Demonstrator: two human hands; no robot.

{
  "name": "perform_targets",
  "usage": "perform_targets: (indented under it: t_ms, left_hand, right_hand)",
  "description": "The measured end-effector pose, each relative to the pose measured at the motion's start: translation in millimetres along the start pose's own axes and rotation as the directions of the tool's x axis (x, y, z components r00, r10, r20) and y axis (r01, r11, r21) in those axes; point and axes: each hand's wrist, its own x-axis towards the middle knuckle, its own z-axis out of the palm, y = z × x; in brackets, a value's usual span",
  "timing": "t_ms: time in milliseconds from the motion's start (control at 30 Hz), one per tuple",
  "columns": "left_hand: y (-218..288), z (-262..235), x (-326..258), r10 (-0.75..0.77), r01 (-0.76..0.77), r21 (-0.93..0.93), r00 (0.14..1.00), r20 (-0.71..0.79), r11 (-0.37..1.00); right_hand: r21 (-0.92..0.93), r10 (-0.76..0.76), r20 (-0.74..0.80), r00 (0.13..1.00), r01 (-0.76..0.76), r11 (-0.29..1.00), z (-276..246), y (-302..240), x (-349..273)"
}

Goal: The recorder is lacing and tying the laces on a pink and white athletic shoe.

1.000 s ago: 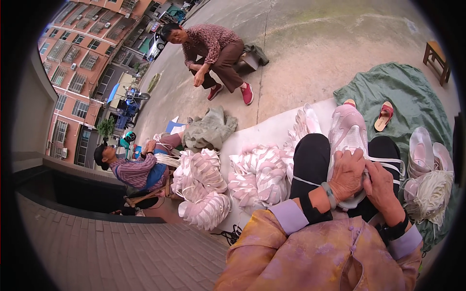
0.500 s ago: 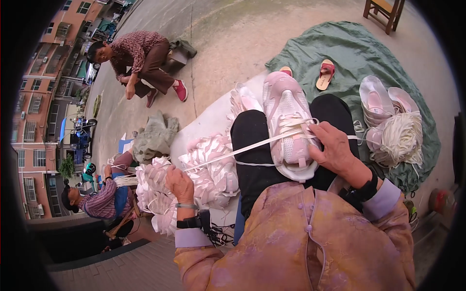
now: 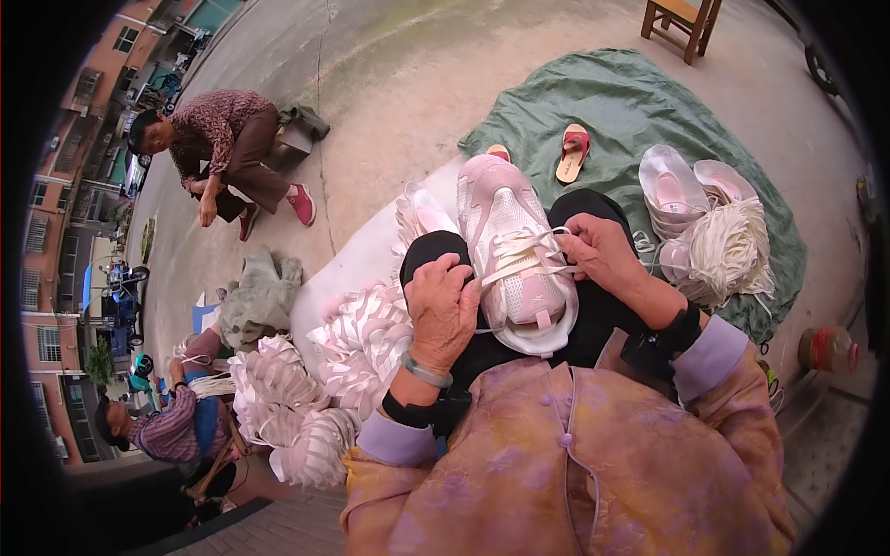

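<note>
A pink and white sneaker point(image 3: 505, 218) rests across my lap, its toe pointing away from me and its heel opening nearest my body. White shoelace point(image 3: 521, 258) crosses its tongue in several rows. On the shoe's right side, my right hand point(image 3: 604, 258) pinches the lace near the eyelets between thumb and fingers. My left hand point(image 3: 440, 310) is closed beside the shoe's left edge, over my knee, with the lace running to its fingers; the fingertips are partly hidden.
Piled pink and white shoe pieces point(image 3: 357, 338) lie to the left. On a green tarp point(image 3: 593, 88) are red slippers point(image 3: 574, 153), stacked shoe pieces point(image 3: 672, 190) and a bundle of white laces point(image 3: 737, 255). Two people sit at the left. A wooden chair point(image 3: 681, 23) stands far right.
My left hand has come in from far left to the shoe's side, and the long taut lace is no longer stretched out. My right hand has shifted up along the shoe's edge.
</note>
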Motion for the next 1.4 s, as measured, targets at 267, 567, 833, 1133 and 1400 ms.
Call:
perform_targets:
  t_ms: [267, 567, 833, 1133, 1400]
  left_hand:
    - [8.8, 10.3, 6.5, 0.029, -0.029, -0.009, 0.998, 0.062, 1.000]
    - [17.0, 1.9, 7.5, 0.026, -0.002, -0.328, 0.997, 0.070, 0.945]
    - [25.1, -34.9, -12.2, 0.028, 0.108, -0.457, 0.959, 0.281, 0.883]
    - [1.2, -115.9, -36.0, -0.003, 0.332, -0.469, 0.819, 0.573, 0.819]
    - [42.1, -130.3, -12.4, 0.030, 0.216, -0.494, 0.896, 0.443, 0.842]
  right_hand:
    - [0.313, 0.078, 0.077, 0.994, -0.098, 0.945, 4.5, -17.9, 7.6]
    - [0.408, 0.018, 0.288, 0.958, -0.139, 0.902, -9.2, 0.0, 17.5]
    - [0.410, 0.053, 0.200, 0.978, -0.133, 0.903, -2.2, -1.8, 8.0]
    - [0.338, -0.007, 0.177, 0.984, -0.054, 0.940, -6.3, 10.5, 8.9]
    - [-0.329, -0.754, 0.091, 0.651, 0.734, 0.594, 32.9, -35.4, 8.1]
